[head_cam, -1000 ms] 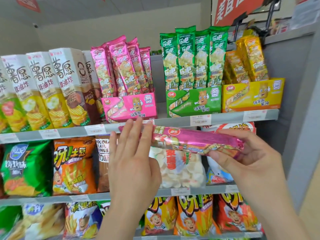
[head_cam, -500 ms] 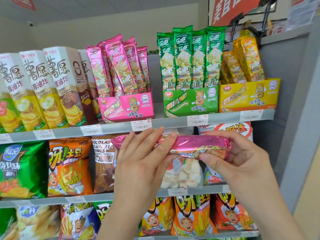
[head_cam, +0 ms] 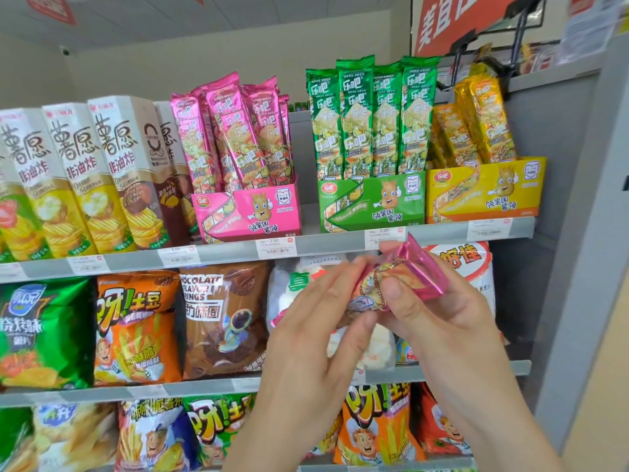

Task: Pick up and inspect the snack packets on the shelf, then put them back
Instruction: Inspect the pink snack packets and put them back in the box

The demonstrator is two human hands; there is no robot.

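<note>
Both grips are clamped on the pink packet. The right hand presses its thumb on the near face with the fingers curled behind. The left hand pinches the lower end between its thumb and long, nearly straight fingers. The packet hangs in the air, tilted, 1 sealed end pointing up and to the right, just in front of the middle shelf and touching none of the stock.

Behind the hands sits a white bag. To its left along that shelf are a brown bag, an orange bag and a green bag.

The top shelf carries price tags on its rail and 3 display boxes of upright packets: a pink display box, a green display box and a yellow display box. Tall cartons lean at the far left.

A grey panel closes the unit on the right, and a red sign hangs above it against a pale wall.

The 2 bare forearms rise from the lower edge and converge on the packet, crossing in front of more bags below.
</note>
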